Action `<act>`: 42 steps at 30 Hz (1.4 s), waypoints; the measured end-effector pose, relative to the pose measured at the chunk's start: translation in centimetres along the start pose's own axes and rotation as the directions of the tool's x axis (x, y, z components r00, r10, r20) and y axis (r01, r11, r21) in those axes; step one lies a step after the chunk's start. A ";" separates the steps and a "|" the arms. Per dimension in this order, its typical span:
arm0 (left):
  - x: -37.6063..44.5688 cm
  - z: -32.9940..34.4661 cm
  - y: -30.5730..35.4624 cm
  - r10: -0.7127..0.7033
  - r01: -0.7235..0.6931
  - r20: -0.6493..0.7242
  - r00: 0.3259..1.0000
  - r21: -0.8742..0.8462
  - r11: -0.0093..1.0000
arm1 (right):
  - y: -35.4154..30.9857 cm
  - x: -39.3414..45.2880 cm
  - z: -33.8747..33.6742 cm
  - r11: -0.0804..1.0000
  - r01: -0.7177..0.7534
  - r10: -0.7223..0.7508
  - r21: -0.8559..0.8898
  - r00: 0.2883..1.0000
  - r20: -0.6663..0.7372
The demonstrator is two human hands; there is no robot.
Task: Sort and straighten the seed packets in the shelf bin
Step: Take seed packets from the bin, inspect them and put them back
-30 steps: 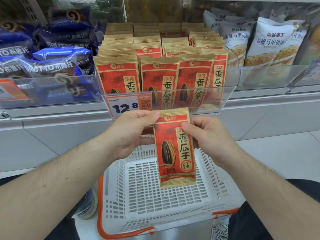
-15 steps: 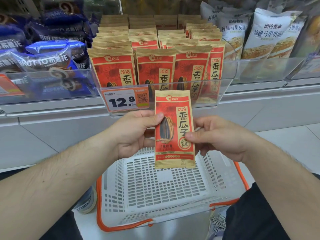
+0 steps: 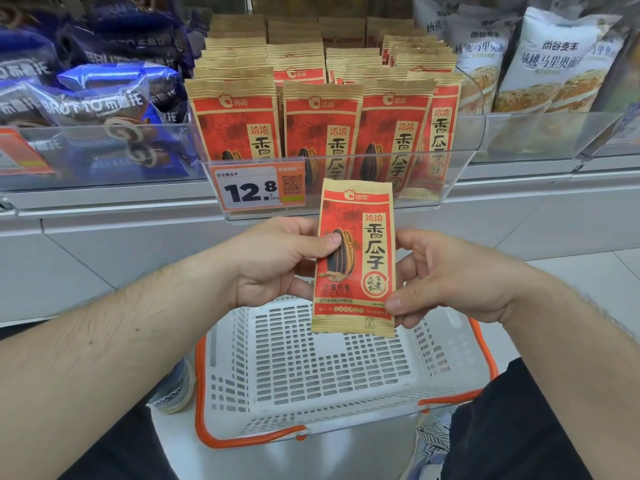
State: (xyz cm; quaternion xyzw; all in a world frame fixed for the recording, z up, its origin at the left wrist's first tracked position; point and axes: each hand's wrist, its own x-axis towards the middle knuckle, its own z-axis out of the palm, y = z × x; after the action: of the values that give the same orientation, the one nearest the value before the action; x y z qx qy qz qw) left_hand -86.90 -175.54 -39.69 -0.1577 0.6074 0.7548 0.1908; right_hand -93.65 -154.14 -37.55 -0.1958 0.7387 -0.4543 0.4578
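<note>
Blue snack packs (image 3: pixel 104 109) heaped at left behind a clear shelf front; white bread bags (image 3: pixel 554 64) standing at right. Orange-and-white price tag (image 3: pixel 258 188) clipped to the front wall of the clear shelf bin (image 3: pixel 460 168), reading 12.8. Below the hands, on the floor, a white slotted basket (image 3: pixel 332 368) with orange handles, holding nothing visible. A patterned shoe (image 3: pixel 173 389) just beside the basket's left edge; dark trousers (image 3: pixel 512 427) at lower right.

Inside the shelf bin: rows of red-and-tan seed packets (image 3: pixel 322 129), upright, faces forward, several rows deep; front row four across, the rightmost tilted a little and partly tucked behind its neighbour. Front wall of the bin covering the lower part of that row.

Held out in front of the bin, above the basket: one single seed packet (image 3: pixel 355 258), upright, face toward the camera, top edge overlapping the bin's front wall in view. Left hand (image 3: pixel 273 261) gripping it at the left edge around mid-height, thumb pressed on the front, fingers curled behind. Right hand (image 3: pixel 446 275) pinching the right edge lower down, thumb on the front near the bottom corner, fingers behind. Both grips closed on the same packet, one to each side
</note>
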 end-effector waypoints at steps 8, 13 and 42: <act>0.6 0.4 -1.3 0.066 -0.033 -0.127 0.990 0.245 0.969 | -0.2 1.4 2.8 0.977 -0.008 -0.032 -0.215 0.983 -0.183; 0.9 0.8 -1.7 0.052 -0.033 -0.097 0.994 0.187 0.982 | -0.1 1.9 3.6 0.954 0.015 -0.074 -0.299 0.980 -0.185; 1.6 0.1 -2.0 0.047 -0.047 0.222 0.974 -0.008 0.999 | -0.1 3.6 3.6 0.926 0.337 -0.284 0.170 0.919 -0.276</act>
State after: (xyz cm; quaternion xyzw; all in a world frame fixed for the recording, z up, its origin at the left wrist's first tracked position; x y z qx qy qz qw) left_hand -87.35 -174.90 -42.10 -0.0581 0.5848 0.7729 0.2393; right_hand -92.43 -158.50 -39.82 -0.2028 0.6960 -0.6187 0.3028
